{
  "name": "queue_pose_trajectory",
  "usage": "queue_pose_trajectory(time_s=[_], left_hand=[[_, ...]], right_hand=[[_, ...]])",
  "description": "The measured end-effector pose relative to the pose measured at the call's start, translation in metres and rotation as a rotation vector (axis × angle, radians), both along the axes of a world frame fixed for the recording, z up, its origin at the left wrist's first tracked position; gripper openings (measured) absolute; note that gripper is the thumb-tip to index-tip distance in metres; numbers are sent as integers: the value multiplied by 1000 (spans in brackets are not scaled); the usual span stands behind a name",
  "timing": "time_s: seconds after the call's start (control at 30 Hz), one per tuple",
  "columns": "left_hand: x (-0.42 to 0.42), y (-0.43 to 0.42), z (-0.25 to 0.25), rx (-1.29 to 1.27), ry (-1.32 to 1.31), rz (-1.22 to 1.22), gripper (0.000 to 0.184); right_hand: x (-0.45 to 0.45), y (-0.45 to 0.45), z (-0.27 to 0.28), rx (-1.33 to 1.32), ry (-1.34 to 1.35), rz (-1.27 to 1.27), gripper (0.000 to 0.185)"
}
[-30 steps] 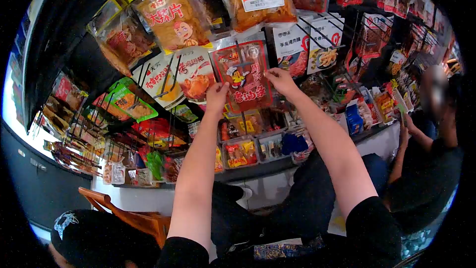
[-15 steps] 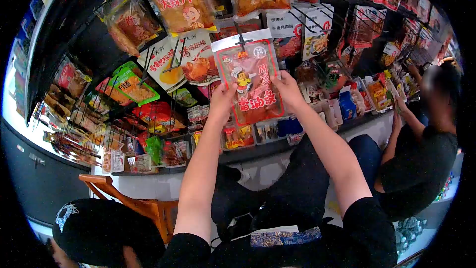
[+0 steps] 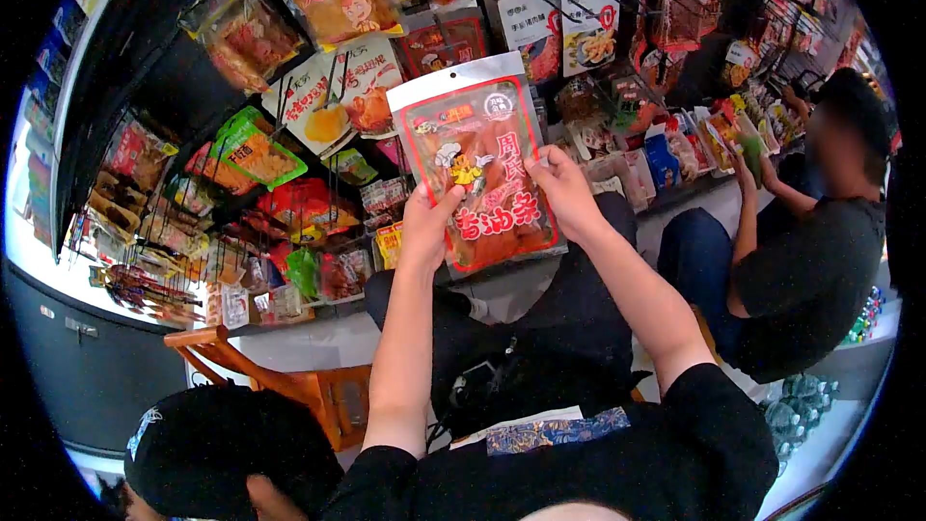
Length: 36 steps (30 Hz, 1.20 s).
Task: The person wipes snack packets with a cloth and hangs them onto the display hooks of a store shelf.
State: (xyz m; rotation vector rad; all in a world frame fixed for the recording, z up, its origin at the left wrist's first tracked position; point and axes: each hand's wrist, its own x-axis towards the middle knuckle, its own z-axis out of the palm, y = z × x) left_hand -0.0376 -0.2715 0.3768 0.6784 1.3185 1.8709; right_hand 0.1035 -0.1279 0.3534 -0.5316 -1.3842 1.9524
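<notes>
Between my two hands is a red-bordered packet of snack food [image 3: 490,150] with a cartoon chef, large Chinese lettering and a white header with a small hang hole. My left hand [image 3: 427,225] grips its lower left edge, thumb on the front. On the opposite edge, my right hand [image 3: 567,191] pinches it, fingers partly hidden behind. The packet faces me, tilted slightly, off the hooks. Behind it a similar red packet [image 3: 439,43] hangs on the rack.
Hanging packets, such as a green one [image 3: 258,150], fill the dark rack, with projecting metal hooks. Small packs line the lower shelf [image 3: 675,195]. One person [image 3: 805,270] sits at right holding a green item [image 3: 750,156]; another in a black cap [image 3: 227,453] is at lower left, near a wooden chair [image 3: 280,381].
Both hands have drawn the packet back from the rack hook and closer to me. The person at right now holds a green item more plainly in view.
</notes>
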Motion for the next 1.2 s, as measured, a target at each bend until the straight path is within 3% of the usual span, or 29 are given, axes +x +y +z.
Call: queue_pose_trajectory(time_s=[0.2, 0.3, 0.33, 0.43, 0.6, 0.73, 0.93, 1.03, 1.1, 1.2], left_hand=[[7, -24, -8, 4, -55, -28, 25], [14, -31, -15, 5, -135, -31, 25], [15, -33, -15, -30, -145, -29, 24], [18, -42, -23, -54, -188, -98, 26], [25, -46, -25, -7, -299, -151, 29], [27, -54, -31, -108, -313, -177, 34], [17, -62, -94, -262, -283, -282, 41], [19, -60, -114, -435, -477, -224, 36], [12, -63, -154, -462, -603, -249, 35], [1, -65, -199, -478, -664, -254, 34]], right_hand=[[24, -31, 14, -141, -10, 96, 18], [42, -44, 23, -34, -270, 257, 22], [41, -46, 11, 67, -251, 217, 25], [43, -48, -12, -113, -213, 256, 25], [46, -51, -29, -127, -175, 202, 25], [47, -51, -33, -155, -192, 218, 24], [42, -43, -86, -406, -339, 317, 27], [39, -42, -131, -494, -535, 343, 31], [37, -43, -140, -671, -565, 365, 31], [25, -41, -166, -695, -477, 345, 31]])
